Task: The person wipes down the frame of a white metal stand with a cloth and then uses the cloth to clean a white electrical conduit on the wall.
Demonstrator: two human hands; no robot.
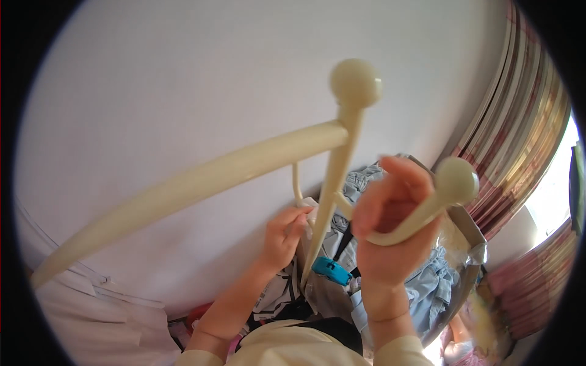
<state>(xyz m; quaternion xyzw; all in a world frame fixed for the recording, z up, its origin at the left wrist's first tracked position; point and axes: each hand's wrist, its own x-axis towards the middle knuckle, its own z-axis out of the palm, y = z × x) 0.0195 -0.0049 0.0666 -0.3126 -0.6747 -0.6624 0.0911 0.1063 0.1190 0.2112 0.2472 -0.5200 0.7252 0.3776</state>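
Observation:
A cream-coloured rack with tubular arms and ball ends stands close in front of me. My left hand is beside its thin rod, thumb and fingertips pinched on a small pale piece of cloth or paper. At the short curved hook, which crosses in front of the palm, is my right hand. Its fingers are loosely curled and somewhat blurred, with a hollow between them and nothing visible inside. Below, between my two forearms, sits a turquoise object with a dark strap.
An open cardboard box holds light blue-grey clothes. Striped curtains hang by a bright window at the right. A pale wall is behind the rack. White sheeting lies at the lower left.

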